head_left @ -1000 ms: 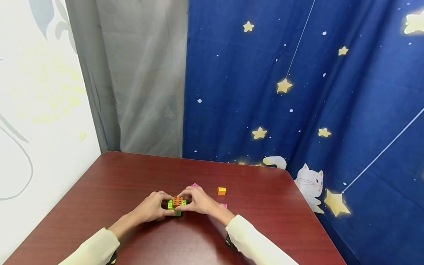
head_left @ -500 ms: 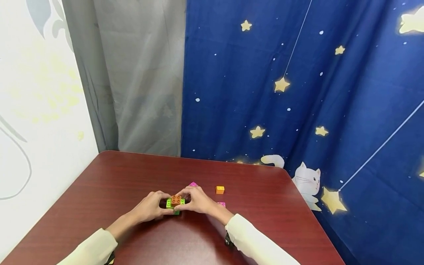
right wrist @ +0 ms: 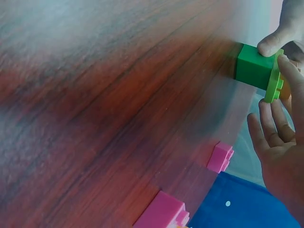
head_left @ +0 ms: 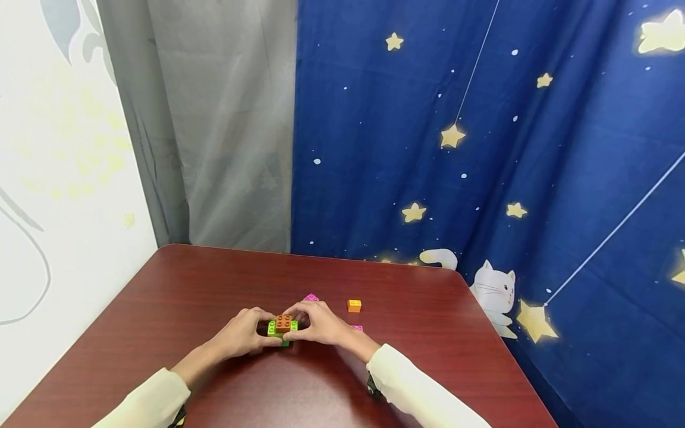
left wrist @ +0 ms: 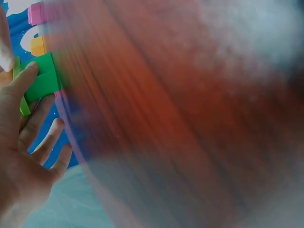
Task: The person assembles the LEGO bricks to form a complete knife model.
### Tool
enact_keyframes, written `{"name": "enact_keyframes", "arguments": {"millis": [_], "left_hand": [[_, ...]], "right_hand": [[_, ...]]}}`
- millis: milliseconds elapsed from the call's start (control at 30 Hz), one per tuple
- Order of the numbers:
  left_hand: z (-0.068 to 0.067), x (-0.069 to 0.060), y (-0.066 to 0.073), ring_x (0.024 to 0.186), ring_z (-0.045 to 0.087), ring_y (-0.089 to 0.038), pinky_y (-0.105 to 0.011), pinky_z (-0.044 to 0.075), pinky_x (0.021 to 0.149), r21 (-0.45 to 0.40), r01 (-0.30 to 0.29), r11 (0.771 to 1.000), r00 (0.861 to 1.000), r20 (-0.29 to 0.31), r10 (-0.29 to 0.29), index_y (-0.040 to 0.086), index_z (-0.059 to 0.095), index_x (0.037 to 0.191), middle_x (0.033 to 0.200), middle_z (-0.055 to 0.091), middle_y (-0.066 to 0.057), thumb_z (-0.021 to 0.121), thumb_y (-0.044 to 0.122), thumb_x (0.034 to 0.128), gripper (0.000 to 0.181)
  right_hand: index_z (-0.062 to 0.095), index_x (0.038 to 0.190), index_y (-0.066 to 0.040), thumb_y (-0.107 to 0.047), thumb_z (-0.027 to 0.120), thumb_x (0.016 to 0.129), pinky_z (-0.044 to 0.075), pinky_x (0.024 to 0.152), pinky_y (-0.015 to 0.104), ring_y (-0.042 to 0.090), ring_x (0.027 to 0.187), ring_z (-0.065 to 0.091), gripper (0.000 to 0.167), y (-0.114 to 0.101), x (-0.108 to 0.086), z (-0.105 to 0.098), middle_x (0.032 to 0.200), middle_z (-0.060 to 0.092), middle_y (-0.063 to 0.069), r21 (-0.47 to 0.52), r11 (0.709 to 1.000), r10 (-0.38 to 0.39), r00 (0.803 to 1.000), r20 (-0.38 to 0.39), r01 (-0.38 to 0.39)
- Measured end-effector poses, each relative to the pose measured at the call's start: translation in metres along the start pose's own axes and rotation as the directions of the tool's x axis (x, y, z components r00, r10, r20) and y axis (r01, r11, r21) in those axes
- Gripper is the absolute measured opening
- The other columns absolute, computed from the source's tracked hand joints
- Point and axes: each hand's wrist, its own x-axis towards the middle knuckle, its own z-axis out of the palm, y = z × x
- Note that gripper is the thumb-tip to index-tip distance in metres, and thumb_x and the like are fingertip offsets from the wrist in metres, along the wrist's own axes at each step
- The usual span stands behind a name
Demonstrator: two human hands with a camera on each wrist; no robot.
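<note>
Both hands meet over a small stack on the table (head_left: 257, 273), set a little left of the middle: a green block (right wrist: 254, 66) at the bottom, a lime plate (head_left: 272, 329) on it, and an orange brick (head_left: 283, 323) on top. The left hand (head_left: 242, 334) has its thumb on one side of the green block and its forefinger on the other, pinching it; the lower fingers fan apart below. The right hand (head_left: 320, 324) has thumb and forefinger either side of the orange brick and seems to pinch it, though the tips may also touch the lime plate; its remaining fingers reach out, clear of the stack. Beyond the right hand lies a pink brick (head_left: 311, 298), partly covered by it; another pink piece (head_left: 357, 327) shows just past the right wrist. A yellow brick (head_left: 354, 305) sits farther back, near both. Gray and blue curtains (head_left: 364, 131) hang behind.
</note>
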Motion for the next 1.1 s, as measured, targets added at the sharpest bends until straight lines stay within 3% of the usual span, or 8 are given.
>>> {"name": "enact_keyframes", "arguments": {"millis": [600,1100], "left_hand": [[-0.005,0.001,-0.001,0.088,0.065,-0.011,-0.03,0.054,0.075,0.013,0.041,0.999,0.999,0.008,-0.041,0.005,0.077,0.111,0.099,0.071,0.0,0.092,0.045,0.0765,0.055],[-0.004,0.002,0.001,0.087,0.064,-0.013,-0.029,0.053,0.075,0.008,0.058,0.998,0.998,0.023,-0.058,0.006,0.078,0.111,0.098,0.071,0.002,0.092,0.044,0.0774,0.053]], "right_hand": [[0.071,0.124,-0.011,-0.031,0.088,0.085,0.053,0.085,0.019,0.005,0.095,0.067,0.047,0.008,-0.014,-0.022,0.105,0.074,-0.001,0.048,0.998,0.04,0.999,0.029,-0.041],[0.069,0.126,-0.005,-0.034,0.087,0.086,0.053,0.089,0.023,0.012,0.1,0.068,0.052,0.027,-0.043,-0.04,0.11,0.074,0.007,0.052,0.995,0.083,0.996,0.036,-0.085]]}}
